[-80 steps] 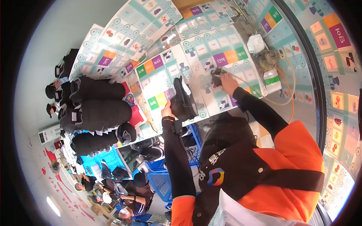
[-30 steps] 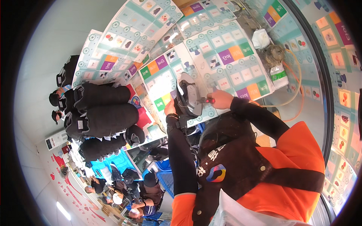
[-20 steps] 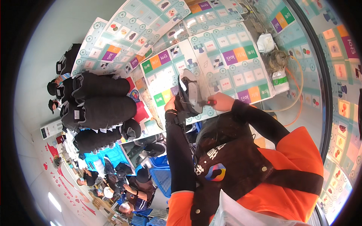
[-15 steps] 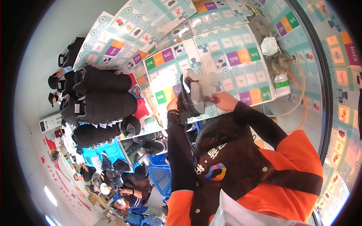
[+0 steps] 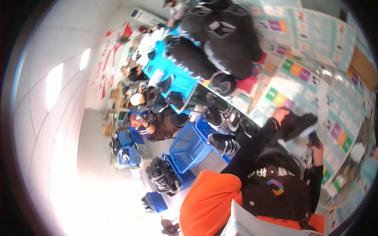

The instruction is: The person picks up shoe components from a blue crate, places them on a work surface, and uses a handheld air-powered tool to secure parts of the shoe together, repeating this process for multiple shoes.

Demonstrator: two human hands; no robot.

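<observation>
My left hand point(image 5: 280, 115) is closed on a black shoe point(image 5: 298, 125) with a pale sole edge, holding it above the patterned worktable point(image 5: 271, 96). Close to the shoe's pale edge is my right hand point(image 5: 316, 152), its fingers closed round a small dark tool point(image 5: 314, 139). Motion blur hides the tool's kind, and I cannot tell whether it touches the shoe. Across the table from my left hand lie large stacks of black shoe uppers point(image 5: 233, 43).
Blue plastic crates point(image 5: 189, 145) stand to my left, with black-and-white shoes point(image 5: 223, 143) beside them. Beyond the stacks is a bright blue work surface point(image 5: 177, 65). Several people point(image 5: 165, 122) work at the far left. A pale hose point(image 5: 334, 206) runs at the right.
The view has swung left, bringing more crates and shoes into sight. The shoe remains in my left hand but is turned differently. My right hand still grips its tool, now dark and blurred.
</observation>
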